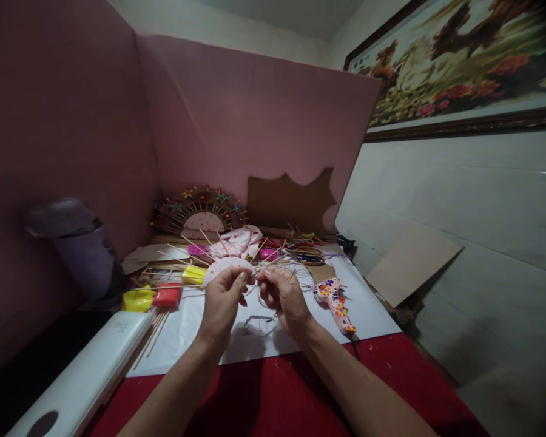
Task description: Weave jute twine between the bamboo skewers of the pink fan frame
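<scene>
Near the middle of the view, my left hand (227, 297) pinches the right edge of a pink dotted half-round piece (222, 267), from which thin wooden sticks fan outward. Close beside it, my right hand (284, 297) has its fingers pressed together near the same edge; what lies between them is too small to make out. Thin cord (303, 273) loops behind my right hand. A flower-patterned glue gun (334, 303) lies to the right on the white sheet (373, 315).
Yellow (138, 299) and red (167, 295) packets lie left, beside a white device (91, 370) and a purple container (88, 255). Behind stand a decorated half-round fan (203, 215) and a jagged brown cardboard piece (289, 203). Scissors (307, 257) lie at the back.
</scene>
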